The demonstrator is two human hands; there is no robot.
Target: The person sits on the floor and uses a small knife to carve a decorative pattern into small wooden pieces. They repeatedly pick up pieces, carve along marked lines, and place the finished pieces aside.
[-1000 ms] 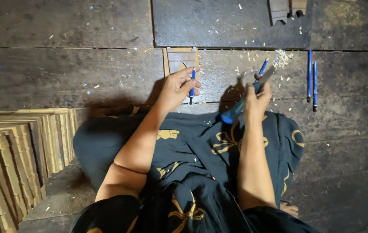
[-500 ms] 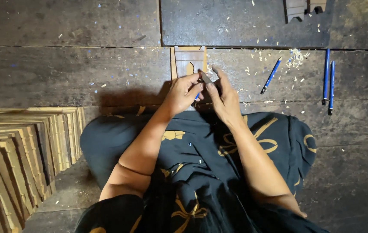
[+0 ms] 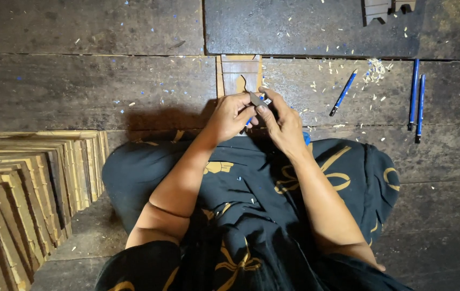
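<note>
From the head view, I see both hands meeting just above my lap, over the near end of a pale wooden strip (image 3: 239, 75) that lies on the dark plank floor (image 3: 90, 97). My left hand (image 3: 231, 116) is curled narrow around a short blue pencil (image 3: 248, 123); only a bit of blue shows below the fingers. My right hand (image 3: 281, 125) is closed on a small knife (image 3: 255, 99), its grey blade poking up between the two thumbs and set against the pencil's end.

I judge the sharpening to be under way and not finished: pale shavings (image 3: 376, 70) and blue flecks already lie scattered on the floor, so some cutting is done, but the blade is on the pencil and I cannot see the tip to say how sharp it is. Three more blue pencils lie to the right, well apart from my hands: one slanted (image 3: 343, 92), and a pair (image 3: 417, 99) lying side by side. A stack of wooden pieces (image 3: 30, 188) sits at the left by my knee.

Compared with a second ago, my right hand has come in from the right, where it was stretched out towards the slanted pencil, and has joined the left. Half a second ago the hands were already together much as now.
</note>
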